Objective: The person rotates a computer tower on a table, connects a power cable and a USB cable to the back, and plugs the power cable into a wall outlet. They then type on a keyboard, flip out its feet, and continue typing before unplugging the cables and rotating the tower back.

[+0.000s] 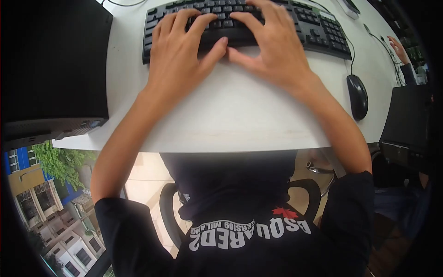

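Observation:
A black keyboard (221, 34) lies across the white desk at the top of the view. Over its left part rests my left hand (180, 51), fingers spread and curved on the keys, thumb stretched toward the front edge. My right hand (274, 46) is spread over the middle of the keyboard, its fingertips on or just above the keys and slightly blurred. The two thumbs nearly meet at the keyboard's front edge. Neither hand holds anything.
A black mouse (357, 97) with a cable lies right of the keyboard. A large black monitor (55, 64) stands at the left, and another dark screen (406, 122) at the right. Another person's hand (398, 50) shows at the far right. The desk's front edge (207, 150) is near my body.

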`<act>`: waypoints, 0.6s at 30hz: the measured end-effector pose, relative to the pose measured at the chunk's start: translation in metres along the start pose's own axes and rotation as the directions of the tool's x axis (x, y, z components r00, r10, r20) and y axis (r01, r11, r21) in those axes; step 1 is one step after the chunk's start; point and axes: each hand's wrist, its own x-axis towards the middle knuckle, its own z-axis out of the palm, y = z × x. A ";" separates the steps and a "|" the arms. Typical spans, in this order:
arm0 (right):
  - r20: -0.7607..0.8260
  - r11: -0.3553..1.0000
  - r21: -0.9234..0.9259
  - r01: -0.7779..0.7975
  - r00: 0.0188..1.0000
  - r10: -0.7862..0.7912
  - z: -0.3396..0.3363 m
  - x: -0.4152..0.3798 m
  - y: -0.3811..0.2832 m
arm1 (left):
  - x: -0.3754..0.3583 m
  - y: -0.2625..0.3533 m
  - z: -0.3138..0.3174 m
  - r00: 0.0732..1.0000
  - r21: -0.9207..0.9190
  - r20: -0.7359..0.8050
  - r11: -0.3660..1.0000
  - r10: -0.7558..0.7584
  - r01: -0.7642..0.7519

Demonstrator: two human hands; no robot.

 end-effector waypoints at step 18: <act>0.088 0.997 0.076 0.026 0.996 -0.033 -0.007 0.009 -0.002 | 0.004 -0.009 -0.008 0.998 -0.061 0.053 0.997 -0.041 0.045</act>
